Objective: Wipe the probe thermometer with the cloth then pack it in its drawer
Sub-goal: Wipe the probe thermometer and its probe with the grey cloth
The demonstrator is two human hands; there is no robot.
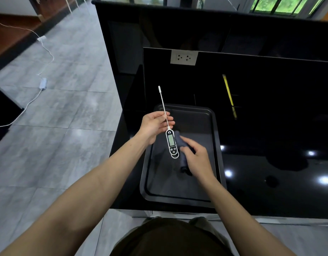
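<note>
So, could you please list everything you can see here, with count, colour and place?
probe thermometer: one, white and black, held over the tray
cloth: one, dark grey, beside the thermometer body
tray: one, black, on the counter's near edge
counter: one, glossy black
wall socket: one, white, on the back panel
yellow stick: one, right of the tray, kind unclear
cable: one, white, on the grey floor
left hand: one, pinching the probe stem
right hand: one, holding the cloth
</note>
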